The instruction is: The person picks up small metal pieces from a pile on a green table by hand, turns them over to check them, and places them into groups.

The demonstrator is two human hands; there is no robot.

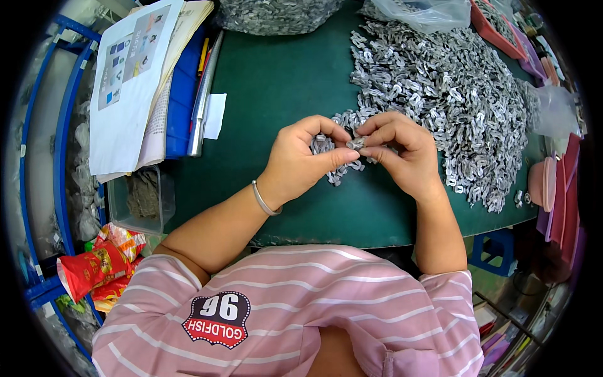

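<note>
Sitting at a dark green work table (282, 81), a person in a pink striped shirt is working with both hands just above its near half. The left hand (300, 160) is curling its fingers around a small bunch of silvery stamped metal clips (323, 146), thumb lying across them, likely to keep spares ready. The right hand (402, 151) is pinching one small silvery clip (356, 144) between thumb and forefinger, fingertips narrowed tight and meeting the left thumb, so the piece is being steadied from both sides. Its exact shape is too small to make out.

A few loose clips (342, 173) are lying on the table directly under the hands. A broad heap of the same silvery clips (440, 94) is spreading across the table's right side, within easy reach. Papers and a blue folder (179, 94) are resting at the table's left edge, and a clear plastic tub (141, 198) is sitting beside its near-left corner.
</note>
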